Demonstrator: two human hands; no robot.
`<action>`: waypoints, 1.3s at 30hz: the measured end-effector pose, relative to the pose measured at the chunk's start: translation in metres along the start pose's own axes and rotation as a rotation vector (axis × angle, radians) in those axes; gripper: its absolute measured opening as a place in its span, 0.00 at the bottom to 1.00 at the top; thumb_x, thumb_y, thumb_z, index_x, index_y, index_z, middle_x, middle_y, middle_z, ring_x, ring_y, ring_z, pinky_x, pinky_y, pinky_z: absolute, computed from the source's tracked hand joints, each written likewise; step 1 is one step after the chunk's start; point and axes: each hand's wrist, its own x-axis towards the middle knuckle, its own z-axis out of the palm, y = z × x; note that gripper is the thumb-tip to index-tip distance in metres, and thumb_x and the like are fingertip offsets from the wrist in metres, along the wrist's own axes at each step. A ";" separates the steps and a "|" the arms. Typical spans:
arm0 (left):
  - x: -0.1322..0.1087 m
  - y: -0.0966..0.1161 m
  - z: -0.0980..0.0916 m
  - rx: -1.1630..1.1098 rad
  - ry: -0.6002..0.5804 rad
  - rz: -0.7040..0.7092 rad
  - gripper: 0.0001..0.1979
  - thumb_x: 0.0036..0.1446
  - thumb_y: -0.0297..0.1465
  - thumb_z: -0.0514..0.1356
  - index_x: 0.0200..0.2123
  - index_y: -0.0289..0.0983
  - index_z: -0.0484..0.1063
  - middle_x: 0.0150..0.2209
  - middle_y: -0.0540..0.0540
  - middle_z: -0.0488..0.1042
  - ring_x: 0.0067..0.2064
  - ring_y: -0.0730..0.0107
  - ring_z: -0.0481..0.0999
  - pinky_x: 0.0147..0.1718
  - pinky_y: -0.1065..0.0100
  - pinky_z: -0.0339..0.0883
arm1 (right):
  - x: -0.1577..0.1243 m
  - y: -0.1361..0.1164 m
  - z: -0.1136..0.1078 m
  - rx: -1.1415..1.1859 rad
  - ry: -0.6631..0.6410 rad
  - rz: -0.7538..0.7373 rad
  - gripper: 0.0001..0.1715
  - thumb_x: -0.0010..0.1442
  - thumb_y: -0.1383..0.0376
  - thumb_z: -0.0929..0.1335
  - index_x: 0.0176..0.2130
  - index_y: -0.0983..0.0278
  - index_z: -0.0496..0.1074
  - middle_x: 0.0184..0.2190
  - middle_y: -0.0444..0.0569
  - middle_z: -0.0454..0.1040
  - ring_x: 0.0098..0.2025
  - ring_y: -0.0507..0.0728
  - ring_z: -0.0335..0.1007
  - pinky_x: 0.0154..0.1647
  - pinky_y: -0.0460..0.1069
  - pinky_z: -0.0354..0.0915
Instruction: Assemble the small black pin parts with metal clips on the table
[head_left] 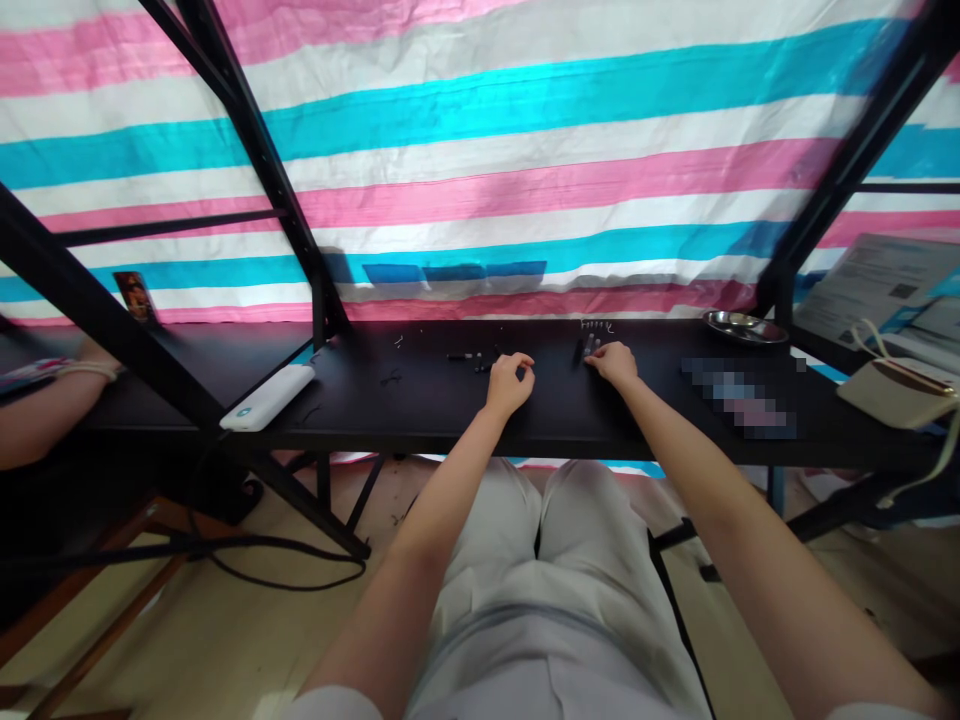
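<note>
My left hand point(511, 381) rests on the black table point(420, 410) with its fingers curled in; whether it holds anything is too small to tell. Just left of it lie small dark parts point(469, 358). My right hand point(615, 362) lies on the table with its fingers bent, its fingertips touching small dark parts point(587, 348). A row of tiny metal pieces point(596, 326) sits just behind that hand.
A white power bank point(268, 397) lies at the table's left front. A metal dish point(742, 326) stands at the back right, a beige pouch with a cord point(896, 390) at the far right. Another person's arm point(45, 410) shows at the left. Black frame bars point(255, 150) rise behind.
</note>
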 end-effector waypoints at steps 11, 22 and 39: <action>0.000 -0.003 0.001 -0.010 0.013 0.015 0.08 0.50 0.21 0.56 0.32 0.39 0.70 0.31 0.50 0.74 0.38 0.68 0.71 0.44 0.65 0.64 | -0.002 -0.006 -0.004 -0.056 -0.037 0.017 0.17 0.52 0.56 0.70 0.41 0.60 0.78 0.43 0.55 0.76 0.45 0.62 0.72 0.43 0.52 0.66; 0.000 -0.001 -0.006 0.253 0.176 -0.379 0.15 0.47 0.19 0.54 0.37 0.42 0.66 0.42 0.47 0.73 0.49 0.61 0.67 0.47 0.58 0.58 | -0.007 -0.007 -0.021 -0.066 -0.145 0.089 0.21 0.48 0.58 0.72 0.41 0.64 0.75 0.44 0.58 0.74 0.47 0.63 0.71 0.43 0.53 0.66; -0.001 -0.008 -0.005 0.353 0.016 -0.547 0.09 0.50 0.22 0.55 0.35 0.39 0.67 0.44 0.39 0.70 0.51 0.50 0.66 0.49 0.46 0.55 | -0.058 -0.050 -0.007 0.261 0.185 -0.324 0.10 0.56 0.60 0.62 0.34 0.61 0.70 0.29 0.49 0.74 0.32 0.55 0.69 0.35 0.48 0.61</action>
